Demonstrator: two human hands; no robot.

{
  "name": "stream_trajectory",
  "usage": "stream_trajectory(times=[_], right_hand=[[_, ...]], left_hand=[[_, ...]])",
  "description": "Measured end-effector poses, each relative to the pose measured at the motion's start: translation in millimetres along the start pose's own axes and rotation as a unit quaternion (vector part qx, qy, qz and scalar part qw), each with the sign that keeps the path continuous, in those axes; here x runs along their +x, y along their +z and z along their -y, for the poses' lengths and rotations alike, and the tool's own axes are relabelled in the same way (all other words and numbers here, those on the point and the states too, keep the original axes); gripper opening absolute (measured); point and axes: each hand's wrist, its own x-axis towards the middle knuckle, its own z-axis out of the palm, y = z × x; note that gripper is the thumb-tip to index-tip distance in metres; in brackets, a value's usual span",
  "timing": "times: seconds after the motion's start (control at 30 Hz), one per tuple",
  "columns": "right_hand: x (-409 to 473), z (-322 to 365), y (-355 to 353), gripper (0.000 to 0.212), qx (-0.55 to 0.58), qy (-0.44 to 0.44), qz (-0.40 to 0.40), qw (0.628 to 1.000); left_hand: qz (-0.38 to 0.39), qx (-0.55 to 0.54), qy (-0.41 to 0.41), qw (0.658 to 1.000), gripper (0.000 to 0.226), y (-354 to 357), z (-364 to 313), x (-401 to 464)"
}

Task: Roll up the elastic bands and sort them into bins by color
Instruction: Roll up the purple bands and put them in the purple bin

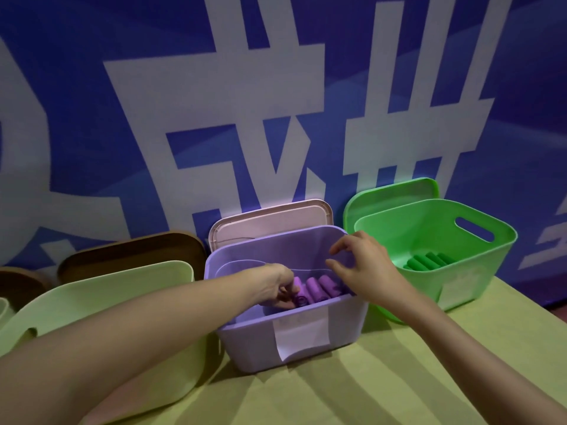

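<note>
Several purple rolls (319,288) apparently pointing rearward.

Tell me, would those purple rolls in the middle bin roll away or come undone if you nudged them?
The purple rolls look like cylinders lying on their sides, so they could probably roll. The purple bin walls would likely stop them. The left hand pinches one, and they look soft, so one might loosen if let go.

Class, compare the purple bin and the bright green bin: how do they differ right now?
The purple bin holds purple rolls; the green bin holds green rolls. The left hand reaches into the purple bin; no hand is in the green one. Each has a lid propped behind it.
</note>
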Motion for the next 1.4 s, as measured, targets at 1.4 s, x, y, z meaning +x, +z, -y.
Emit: stream_trajectory(times=[1.4], right_hand=[[-195,146,-9,0.041,0.081,-0.165,-0.012,0.983]], left_hand=[[-0.122,0.062,0.359,0.923,0.018,-118,198,-242]])
